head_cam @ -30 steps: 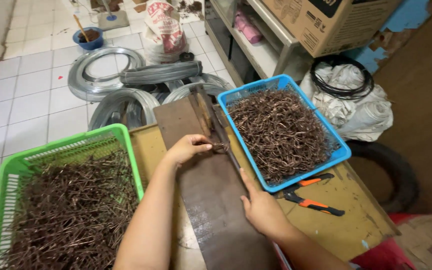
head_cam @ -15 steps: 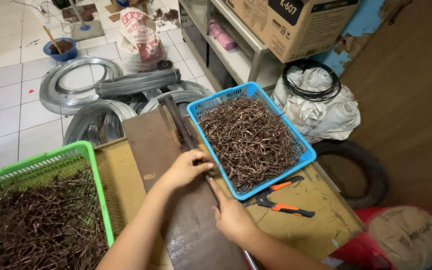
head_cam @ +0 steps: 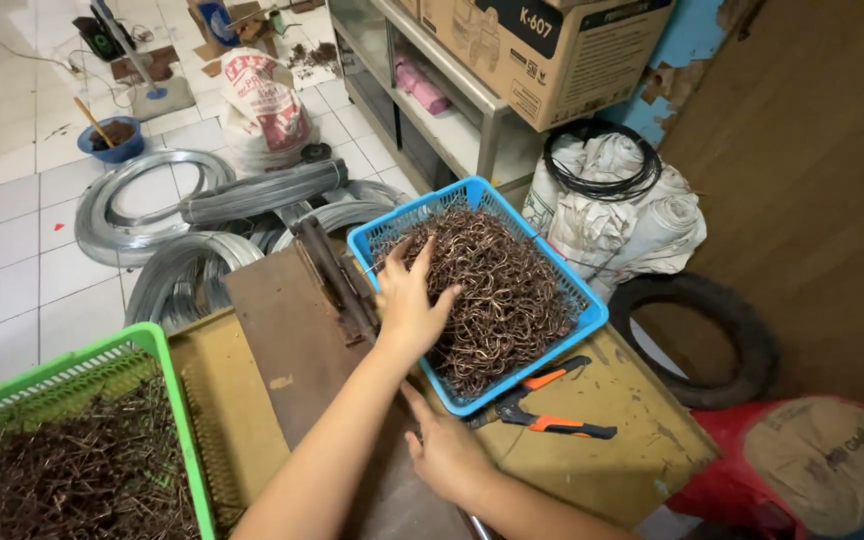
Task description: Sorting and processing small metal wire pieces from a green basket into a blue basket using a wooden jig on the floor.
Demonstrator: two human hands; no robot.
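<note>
One hand (head_cam: 410,300) now in blue basket (head_cam: 574,300), seemingly open

Blue basket (head_cam: 572,300): perforated plastic, slightly glossy. Bent wire pieces (head_cam: 502,300) inside: thin metal, brownish, dull. Left hand (head_cam: 407,300) lies spread on wire pile, bare skin. Green basket (head_cam: 167,400): same perforated plastic. Work board (head_cam: 287,345): dark wood, matt, scuffed. Table top (head_cam: 602,450): yellowish painted surface, worn, stained. Pliers (head_cam: 542,415): dark metal, orange plastic grips. Wire coils (head_cam: 152,210) on floor: grey metal, faint sheen. Floor tiles (head_cam: 12,260): white, smooth, glossy. Box (head_cam: 552,50): brown cardboard, matt.
</note>
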